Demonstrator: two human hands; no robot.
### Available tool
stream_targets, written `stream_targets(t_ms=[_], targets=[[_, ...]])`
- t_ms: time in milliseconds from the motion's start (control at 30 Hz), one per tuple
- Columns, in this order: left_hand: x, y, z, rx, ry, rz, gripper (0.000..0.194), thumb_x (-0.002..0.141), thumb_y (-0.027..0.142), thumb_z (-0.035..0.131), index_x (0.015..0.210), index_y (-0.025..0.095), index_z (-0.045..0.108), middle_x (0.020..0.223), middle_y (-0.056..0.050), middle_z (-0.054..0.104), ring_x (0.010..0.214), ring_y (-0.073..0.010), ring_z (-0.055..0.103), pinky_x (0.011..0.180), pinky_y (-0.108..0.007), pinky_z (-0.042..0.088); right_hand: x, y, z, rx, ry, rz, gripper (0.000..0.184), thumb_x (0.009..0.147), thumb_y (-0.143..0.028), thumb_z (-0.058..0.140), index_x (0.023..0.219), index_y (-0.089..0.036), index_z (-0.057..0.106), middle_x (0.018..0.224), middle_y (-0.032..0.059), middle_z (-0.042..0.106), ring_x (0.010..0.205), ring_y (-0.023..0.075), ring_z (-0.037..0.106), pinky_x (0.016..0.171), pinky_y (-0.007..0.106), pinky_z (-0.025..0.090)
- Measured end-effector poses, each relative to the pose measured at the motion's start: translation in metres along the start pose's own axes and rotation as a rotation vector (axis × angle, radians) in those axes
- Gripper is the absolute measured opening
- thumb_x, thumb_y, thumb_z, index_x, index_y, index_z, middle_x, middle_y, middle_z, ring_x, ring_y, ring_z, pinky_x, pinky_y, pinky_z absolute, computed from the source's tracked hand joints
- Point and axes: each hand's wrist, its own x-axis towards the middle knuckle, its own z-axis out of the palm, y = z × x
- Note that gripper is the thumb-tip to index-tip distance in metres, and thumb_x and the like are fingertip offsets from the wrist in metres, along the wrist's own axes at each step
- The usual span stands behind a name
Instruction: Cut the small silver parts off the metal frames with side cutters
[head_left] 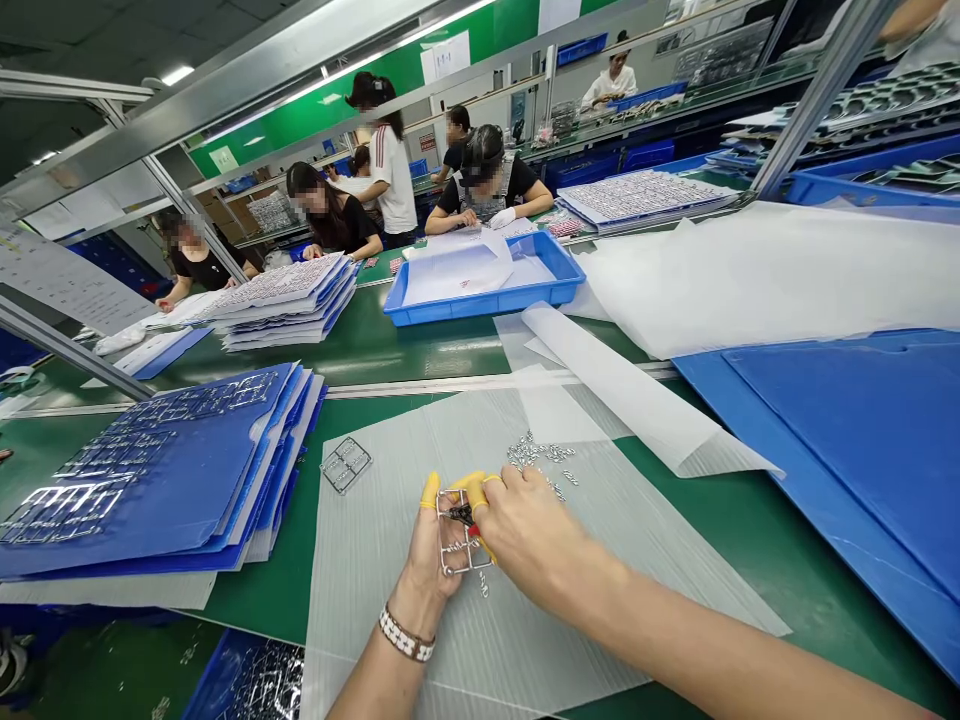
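My left hand (424,562) wears yellow finger cots and is closed on a small chrome sprue frame (453,572) with crossbars. In my right hand (534,535), also with yellow finger cots, is a pair of nippers (460,514); its dark jaws are inside the frame and a bit of red handle shows. My right fingers hide most of the handles. Just below the frame, a small shiny piece (484,584) shows. Beyond my right hand is a scatter of small silvery pieces (529,450). Another sprue frame (346,465) lies at the far left of the white foam sheet (375,620).
Stacked blue sheets (225,490) bearing chrome frames stand at left. A white foam roll (637,400) and large blue sheets (847,420) lie at right. Across the bench are a blue tray (480,303), another sheet stack (289,300) and several people. Metal posts (817,100) rise nearby.
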Motion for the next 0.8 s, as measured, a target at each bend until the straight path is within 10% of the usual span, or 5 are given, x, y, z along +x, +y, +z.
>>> stream_targets(t_ms=[400,800], targets=[[-0.005,0.011,0.010,0.019,-0.100,0.032,0.056,0.084,0.052,0.045,0.112,0.006,0.059,0.101,-0.017,0.067,0.063,-0.0145,0.062,0.046,-0.020,0.046,-0.015,-0.009,0.009,0.052,0.061,0.023,0.010,0.079,-0.028,0.060,0.081,-0.019,0.059,0.082,0.0078,0.060,0.083,0.0256,0.050,0.066,0.038,0.029],[-0.008,0.010,0.014,0.027,-0.085,0.086,0.058,0.086,0.052,0.040,0.110,0.003,0.059,0.102,-0.019,0.067,0.063,-0.0156,0.062,0.059,-0.027,0.051,-0.015,-0.012,0.002,0.084,-0.001,0.023,0.007,0.081,-0.026,0.060,0.082,-0.019,0.060,0.079,0.0061,0.059,0.080,0.0245,0.050,0.064,0.036,0.029]])
